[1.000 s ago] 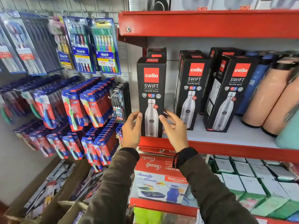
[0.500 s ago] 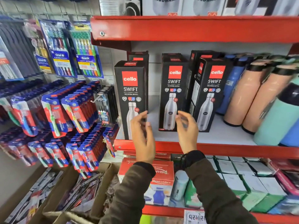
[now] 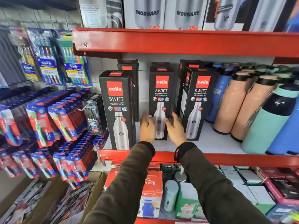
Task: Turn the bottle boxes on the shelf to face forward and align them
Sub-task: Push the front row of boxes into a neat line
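Observation:
Three black Cello Swift bottle boxes stand in a front row on the red-edged shelf [image 3: 242, 160]. The left box [image 3: 116, 109] sits at the shelf's front edge, facing forward. Farther back is the middle box [image 3: 161, 94], also facing forward. The right box [image 3: 199, 101] is turned slightly and shows its left side. More black boxes [image 3: 127, 66] stand behind them. My left hand [image 3: 146, 129] is at the lower left edge of the middle box and my right hand [image 3: 175, 129] at its lower right edge. Both have fingers spread and are blurred; no firm grip shows.
Peach bottles [image 3: 231, 102], a teal bottle [image 3: 271, 122] and blue bottles crowd the shelf's right side. Toothbrush packs [image 3: 53, 117] hang on the wall to the left. Modware boxes [image 3: 147, 12] stand on the shelf above, and assorted boxes [image 3: 151, 188] fill the shelf below.
My hands let go of the left box, which stays at the front edge, and moved right to either side of the middle box. The view shifted right and closer.

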Action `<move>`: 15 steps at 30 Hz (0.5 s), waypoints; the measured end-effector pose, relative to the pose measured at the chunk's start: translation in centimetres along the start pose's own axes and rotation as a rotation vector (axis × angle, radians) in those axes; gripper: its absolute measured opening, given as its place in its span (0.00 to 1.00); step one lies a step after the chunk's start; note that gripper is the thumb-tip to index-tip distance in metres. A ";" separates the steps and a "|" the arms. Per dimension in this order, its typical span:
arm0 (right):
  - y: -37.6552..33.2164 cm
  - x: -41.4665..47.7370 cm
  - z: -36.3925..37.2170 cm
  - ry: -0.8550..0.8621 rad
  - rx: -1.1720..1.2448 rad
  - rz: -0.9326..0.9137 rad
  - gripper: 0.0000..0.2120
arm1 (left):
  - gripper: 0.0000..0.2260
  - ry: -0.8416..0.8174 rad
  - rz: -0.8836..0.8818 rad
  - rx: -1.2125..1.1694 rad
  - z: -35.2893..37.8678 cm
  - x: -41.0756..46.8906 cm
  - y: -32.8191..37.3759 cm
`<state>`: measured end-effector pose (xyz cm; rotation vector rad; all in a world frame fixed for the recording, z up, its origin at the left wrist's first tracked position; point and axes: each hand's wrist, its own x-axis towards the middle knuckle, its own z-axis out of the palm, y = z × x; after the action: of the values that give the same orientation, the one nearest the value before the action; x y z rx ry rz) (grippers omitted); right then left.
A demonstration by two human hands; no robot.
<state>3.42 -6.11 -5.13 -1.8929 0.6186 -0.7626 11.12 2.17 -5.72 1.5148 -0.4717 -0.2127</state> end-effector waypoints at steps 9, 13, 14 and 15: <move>-0.3 -1.3 -0.8 0.006 -0.010 -0.036 0.23 | 0.19 0.053 -0.024 -0.040 0.1 -0.7 0.0; 0.1 -2.6 -1.1 0.016 0.038 -0.046 0.23 | 0.18 0.063 -0.006 -0.059 -0.4 -2.6 0.5; 0.4 -3.0 -1.1 0.022 0.056 -0.046 0.23 | 0.18 0.068 -0.001 -0.057 -0.5 -3.1 0.5; 0.6 -3.4 -1.1 0.025 0.072 -0.042 0.23 | 0.18 0.073 0.004 -0.055 -0.7 -3.5 0.4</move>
<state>0.22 -4.63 -6.13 -1.8376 0.5604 -0.8263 8.22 4.35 -5.91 1.4624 -0.4075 -0.1654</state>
